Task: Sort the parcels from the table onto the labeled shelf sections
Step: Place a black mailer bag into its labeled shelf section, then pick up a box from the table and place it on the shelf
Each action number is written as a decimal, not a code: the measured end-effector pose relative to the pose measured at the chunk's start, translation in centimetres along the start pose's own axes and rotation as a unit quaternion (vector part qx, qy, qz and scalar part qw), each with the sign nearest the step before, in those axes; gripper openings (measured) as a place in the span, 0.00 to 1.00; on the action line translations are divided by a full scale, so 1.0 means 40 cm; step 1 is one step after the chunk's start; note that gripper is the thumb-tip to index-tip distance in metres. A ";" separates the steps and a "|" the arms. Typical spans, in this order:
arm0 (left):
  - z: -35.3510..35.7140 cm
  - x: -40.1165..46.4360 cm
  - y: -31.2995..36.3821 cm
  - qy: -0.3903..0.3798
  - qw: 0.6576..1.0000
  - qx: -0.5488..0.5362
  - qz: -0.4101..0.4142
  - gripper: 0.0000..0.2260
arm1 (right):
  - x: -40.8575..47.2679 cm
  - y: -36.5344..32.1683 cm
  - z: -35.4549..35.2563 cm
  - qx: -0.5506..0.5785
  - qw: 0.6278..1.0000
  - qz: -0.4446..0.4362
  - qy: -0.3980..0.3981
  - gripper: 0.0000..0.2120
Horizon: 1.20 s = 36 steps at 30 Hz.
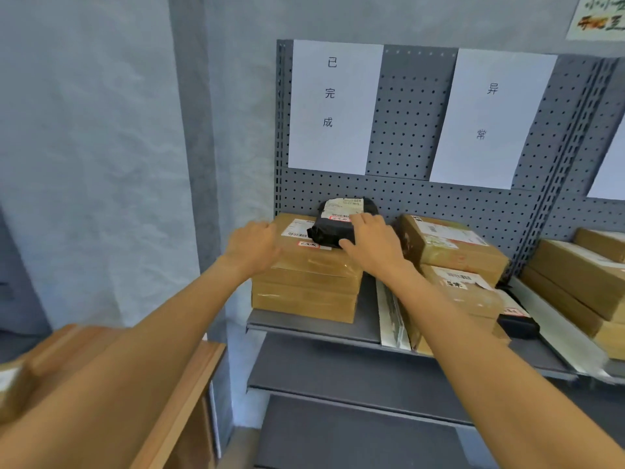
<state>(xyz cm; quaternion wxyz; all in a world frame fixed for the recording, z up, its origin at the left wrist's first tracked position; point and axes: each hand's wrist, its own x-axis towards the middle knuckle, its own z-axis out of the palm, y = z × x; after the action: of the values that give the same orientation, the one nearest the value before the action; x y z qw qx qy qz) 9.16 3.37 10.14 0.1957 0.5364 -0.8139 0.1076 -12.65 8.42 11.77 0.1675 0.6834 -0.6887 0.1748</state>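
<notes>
1. Presently, in the head view, a black parcel [338, 225] is seen lying on top of a stack of cardboard boxes [306, 282] on the shelf [314, 328], below the sheet marked 已完成 [333, 106].
2. The right hand [370, 247] is laid flat on the black parcel, fingers spread; no closed grip is observed.
3. The left hand [252, 247] is held open against the stack's left edge, nothing grasped.
4. Further boxes [449, 252] are stacked below the sheet marked 异常 [490, 120].
</notes>
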 end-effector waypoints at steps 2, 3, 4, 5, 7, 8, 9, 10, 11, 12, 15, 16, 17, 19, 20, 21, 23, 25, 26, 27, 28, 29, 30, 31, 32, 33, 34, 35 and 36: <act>-0.011 -0.070 -0.004 -0.006 1.000 0.004 -0.017 0.15 | -0.049 -0.027 0.004 0.002 1.000 -0.020 -0.008 0.25; -0.016 -0.106 -0.007 -0.008 1.000 0.006 -0.025 0.16 | -0.074 -0.042 0.009 0.000 0.999 -0.031 -0.013 0.25; -0.020 -0.142 -0.011 -0.011 0.999 0.012 -0.034 0.16 | -0.098 -0.059 0.014 0.000 0.999 -0.043 -0.018 0.25; -0.022 -0.179 -0.017 -0.015 0.999 0.019 -0.042 0.17 | -0.121 -0.076 0.020 0.002 0.998 -0.055 -0.021 0.26; -0.025 -0.251 -0.034 -0.031 0.997 0.032 -0.058 0.17 | -0.163 -0.118 0.028 0.009 0.996 -0.080 -0.025 0.26; -0.026 -0.285 -0.047 -0.039 0.996 0.038 -0.068 0.18 | -0.181 -0.141 0.032 0.012 0.995 -0.093 -0.027 0.25; -0.026 -0.317 -0.062 -0.047 0.995 0.046 -0.080 0.18 | -0.197 -0.164 0.036 0.013 0.994 -0.109 -0.030 0.24; -0.029 -0.347 -0.078 -0.056 0.992 0.053 -0.095 0.18 | -0.210 -0.187 0.040 0.011 0.991 -0.127 -0.033 0.23; -0.032 -0.379 -0.098 -0.064 0.990 0.056 -0.111 0.18 | -0.223 -0.213 0.046 0.008 0.989 -0.144 -0.035 0.22; -0.035 -0.400 -0.112 -0.072 0.988 0.057 -0.121 0.19 | -0.230 -0.230 0.050 0.007 0.987 -0.155 -0.033 0.22; -0.060 -0.481 -0.176 -0.088 0.982 0.070 -0.153 0.21 | -0.244 -0.311 0.054 0.024 0.982 -0.187 -0.032 0.23; -0.071 -0.505 -0.202 -0.087 0.980 0.073 -0.165 0.21 | -0.246 -0.344 0.055 0.033 0.979 -0.199 -0.034 0.23; -0.082 -0.526 -0.229 -0.084 0.977 0.072 -0.180 0.20 | -0.245 -0.378 0.055 0.041 0.976 -0.212 -0.036 0.24; -0.100 -0.560 -0.283 -0.083 0.972 0.076 -0.204 0.20 | -0.241 -0.447 0.058 0.053 0.969 -0.238 -0.041 0.25; -0.107 -0.576 -0.307 -0.085 0.970 0.078 -0.213 0.20 | -0.238 -0.481 0.062 0.056 0.966 -0.249 -0.040 0.26; -0.111 -0.592 -0.334 -0.084 0.968 0.078 -0.223 0.20 | -0.235 -0.517 0.068 0.060 0.963 -0.260 -0.040 0.26; -0.114 -0.632 -0.390 -0.077 0.963 0.072 -0.250 0.19 | -0.229 -0.593 0.089 0.067 0.957 -0.280 -0.044 0.25; -0.108 -0.679 -0.451 -0.084 0.955 0.080 -0.274 0.17 | -0.226 -0.674 0.116 0.077 0.949 -0.299 -0.058 0.26; -0.105 -0.704 -0.484 -0.090 0.950 0.083 -0.286 0.17 | -0.225 -0.715 0.132 0.084 0.945 -0.309 -0.066 0.26; -0.103 -0.728 -0.517 -0.093 0.946 0.085 -0.298 0.16 | -0.225 -0.756 0.147 0.091 0.941 -0.318 -0.071 0.26; -0.101 -0.752 -0.550 -0.096 0.942 0.086 -0.309 0.16 | -0.224 -0.796 0.163 0.099 0.937 -0.327 -0.075 0.26; -0.101 -0.774 -0.584 -0.101 0.938 0.087 -0.320 0.16 | -0.223 -0.836 0.178 0.107 0.933 -0.335 -0.078 0.26; -0.100 -0.794 -0.618 -0.105 0.934 0.088 -0.330 0.17 | -0.222 -0.874 0.193 0.113 0.929 -0.343 -0.083 0.26; -0.099 -0.812 -0.652 -0.107 0.930 0.087 -0.340 0.17 | -0.223 -0.910 0.208 0.118 0.925 -0.349 -0.088 0.25; -0.097 -0.829 -0.684 -0.108 0.927 0.084 -0.349 0.18 | -0.223 -0.945 0.222 0.123 0.922 -0.355 -0.092 0.24; -0.094 -0.844 -0.715 -0.109 0.923 0.082 -0.359 0.18 | -0.224 -0.979 0.238 0.126 0.919 -0.361 -0.098 0.24; -0.090 -0.858 -0.745 -0.108 0.920 0.079 -0.368 0.18 | -0.224 -1.012 0.253 0.128 0.916 -0.367 -0.103 0.24; -0.085 -0.872 -0.772 -0.108 0.917 0.078 -0.377 0.18 | -0.225 -1.044 0.269 0.127 0.912 -0.374 -0.108 0.25; -0.078 -0.886 -0.798 -0.109 0.913 0.076 -0.386 0.17 | -0.227 -1.075 0.286 0.125 0.909 -0.381 -0.111 0.25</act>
<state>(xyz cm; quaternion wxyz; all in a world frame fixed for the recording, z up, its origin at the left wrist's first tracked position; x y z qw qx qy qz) 51.33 21.22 -3.54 0.0904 0.8304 -0.5491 0.0257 30.54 10.85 -2.08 0.0566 0.9244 -0.3623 0.1051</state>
